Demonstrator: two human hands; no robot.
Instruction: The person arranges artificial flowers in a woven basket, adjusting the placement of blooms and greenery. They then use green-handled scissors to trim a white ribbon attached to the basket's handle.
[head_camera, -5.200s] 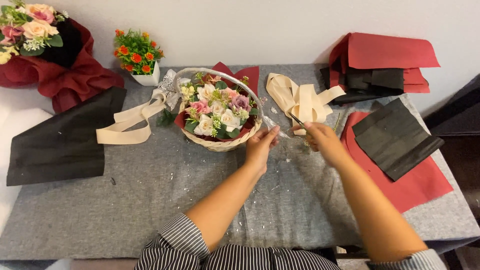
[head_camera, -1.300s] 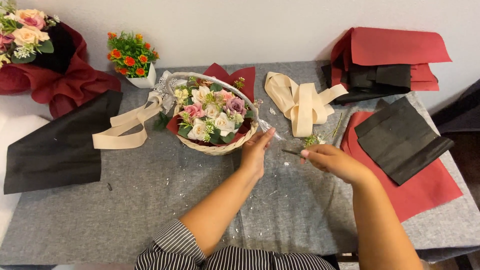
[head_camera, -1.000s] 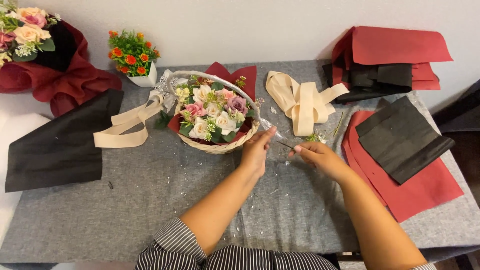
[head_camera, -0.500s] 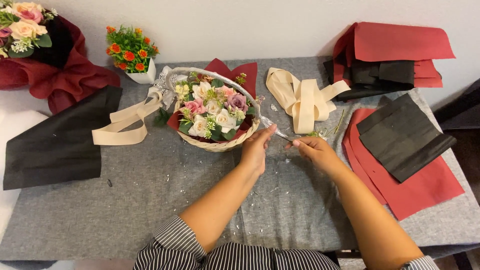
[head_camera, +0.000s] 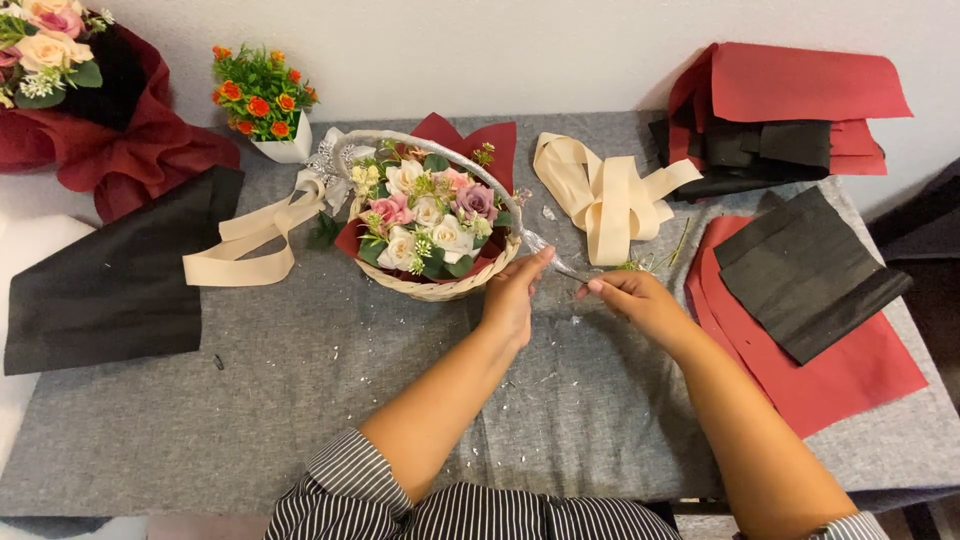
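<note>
**Inspector:** State of the hands?

**Assistant:** Left hand (head_camera: 512, 296) is at the near right rim of the basket (head_camera: 430, 288), fingers pinched on the end of a thin silvery strand (head_camera: 540, 250) that runs down from the basket's wrapped handle (head_camera: 420, 146). Right hand (head_camera: 640, 300) is just beside it, fingers closed around a small dark tool (head_camera: 572, 276) whose tip points at the strand. I cannot tell what kind of tool it is.

**Inspector:** Location of the basket?

**Assistant:** On the grey worktop (head_camera: 300, 400), centre rear, upright, filled with flowers (head_camera: 425, 215) in pink, cream and mauve, with red paper behind them. A cream ribbon (head_camera: 245, 245) trails from its left side.

**Inspector:** Surroundings?

**Assistant:** A folded ribbon bundle (head_camera: 605, 190) lies just behind the right hand. Black sheet (head_camera: 805, 270) over red sheet (head_camera: 850, 370) at right; a stack of red and black sheets (head_camera: 780, 120) at rear right. Black sheet at left (head_camera: 110, 285). A potted orange plant (head_camera: 265, 100) and a red-wrapped bouquet (head_camera: 85, 90) stand at rear left.
</note>
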